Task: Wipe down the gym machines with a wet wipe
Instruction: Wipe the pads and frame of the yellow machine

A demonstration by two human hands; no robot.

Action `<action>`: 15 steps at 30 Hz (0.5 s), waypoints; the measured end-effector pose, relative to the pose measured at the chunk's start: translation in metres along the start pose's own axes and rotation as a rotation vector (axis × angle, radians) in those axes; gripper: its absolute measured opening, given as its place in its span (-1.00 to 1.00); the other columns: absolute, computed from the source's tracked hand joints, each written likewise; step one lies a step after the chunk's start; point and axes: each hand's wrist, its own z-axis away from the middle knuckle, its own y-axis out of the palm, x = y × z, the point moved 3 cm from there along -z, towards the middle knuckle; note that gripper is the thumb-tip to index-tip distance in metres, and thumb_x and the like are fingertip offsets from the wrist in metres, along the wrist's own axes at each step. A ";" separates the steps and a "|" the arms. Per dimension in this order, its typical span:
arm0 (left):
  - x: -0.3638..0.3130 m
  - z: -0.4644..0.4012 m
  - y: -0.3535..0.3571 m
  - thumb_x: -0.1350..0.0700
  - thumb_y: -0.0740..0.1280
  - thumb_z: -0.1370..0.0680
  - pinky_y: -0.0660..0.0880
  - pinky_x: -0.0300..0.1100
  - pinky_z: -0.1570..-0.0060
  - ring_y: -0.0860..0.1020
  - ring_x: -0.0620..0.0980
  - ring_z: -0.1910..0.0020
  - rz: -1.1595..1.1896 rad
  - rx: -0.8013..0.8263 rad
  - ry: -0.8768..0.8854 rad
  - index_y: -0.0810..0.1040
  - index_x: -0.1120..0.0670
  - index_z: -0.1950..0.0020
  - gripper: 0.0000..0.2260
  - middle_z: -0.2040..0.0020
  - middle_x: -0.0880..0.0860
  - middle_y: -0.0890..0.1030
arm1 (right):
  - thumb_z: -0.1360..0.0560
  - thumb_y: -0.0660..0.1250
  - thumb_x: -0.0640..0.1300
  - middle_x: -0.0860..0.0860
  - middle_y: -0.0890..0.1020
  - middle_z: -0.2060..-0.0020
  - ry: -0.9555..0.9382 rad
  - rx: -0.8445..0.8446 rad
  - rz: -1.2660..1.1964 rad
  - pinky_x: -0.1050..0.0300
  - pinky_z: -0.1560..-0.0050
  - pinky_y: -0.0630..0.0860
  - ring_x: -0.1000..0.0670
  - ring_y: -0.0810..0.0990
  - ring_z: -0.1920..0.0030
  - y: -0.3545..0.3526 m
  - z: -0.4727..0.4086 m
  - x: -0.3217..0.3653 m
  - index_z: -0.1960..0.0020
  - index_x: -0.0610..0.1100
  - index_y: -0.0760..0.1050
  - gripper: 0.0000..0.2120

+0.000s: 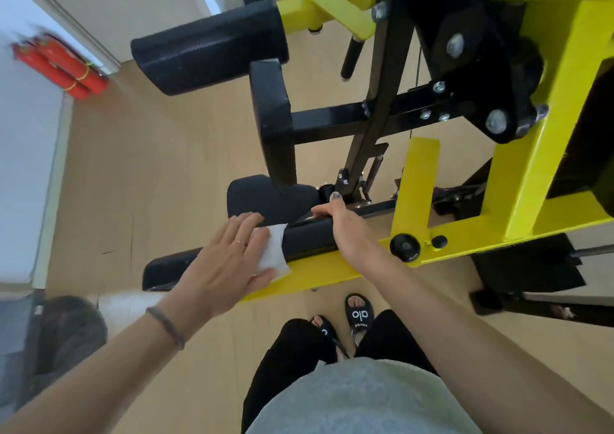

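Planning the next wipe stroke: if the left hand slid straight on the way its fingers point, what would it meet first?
Likely the right hand, which grips the same black pad just beyond the wet wipe that the left hand presses flat. Only bare pad lies between them, though depth is hard to judge.

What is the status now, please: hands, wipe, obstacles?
Left hand flat, pressing wet wipe onto black pad. Right hand grips pad's far edge. Nothing blocking.

White wipe (274, 251), black pads (209, 46), yellow frame (518, 181) at three o'clock, tan floor (159, 167), red bundle (59, 66) at ten o'clock, black sandals (358, 314), grey shirt (358, 400)
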 end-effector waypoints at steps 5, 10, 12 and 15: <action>-0.017 -0.019 0.000 -0.15 -0.08 -0.70 0.55 0.01 -0.19 0.54 0.15 -0.15 -0.172 0.085 0.026 0.39 0.20 -0.41 -0.46 -0.25 0.15 0.55 | -0.71 -0.19 0.21 0.08 0.56 -0.34 -0.054 0.018 -0.002 0.06 -0.38 0.28 0.06 0.43 -0.35 0.000 0.003 0.000 -0.38 0.01 0.54 -0.39; -0.049 -0.055 -0.008 -0.15 0.09 -0.66 0.54 0.03 -0.12 0.52 0.15 -0.11 -0.194 -0.004 0.134 0.38 0.24 -0.40 -0.48 -0.21 0.17 0.53 | -0.70 -0.20 0.22 0.07 0.63 -0.21 -0.018 0.030 -0.081 0.00 -0.42 0.34 0.04 0.50 -0.29 -0.003 -0.006 -0.003 -0.25 0.03 0.62 -0.36; -0.070 -0.074 -0.013 -0.14 0.13 -0.66 0.53 0.02 -0.12 0.52 0.14 -0.14 -0.163 -0.065 0.158 0.40 0.23 -0.40 -0.50 -0.25 0.18 0.52 | -0.71 -0.16 0.23 0.07 0.66 -0.05 0.036 0.007 -0.142 -0.02 -0.37 0.40 0.02 0.55 -0.20 -0.007 -0.010 -0.001 -0.08 0.08 0.63 -0.41; -0.087 -0.088 -0.011 -0.14 0.01 -0.66 0.49 0.00 -0.19 0.49 0.14 -0.22 -0.164 -0.097 0.174 0.38 0.21 -0.44 -0.47 -0.34 0.17 0.49 | -0.71 -0.12 0.21 0.08 0.66 0.10 0.088 -0.017 -0.224 0.07 -0.15 0.49 0.03 0.60 -0.07 -0.016 -0.011 -0.006 0.03 0.08 0.63 -0.44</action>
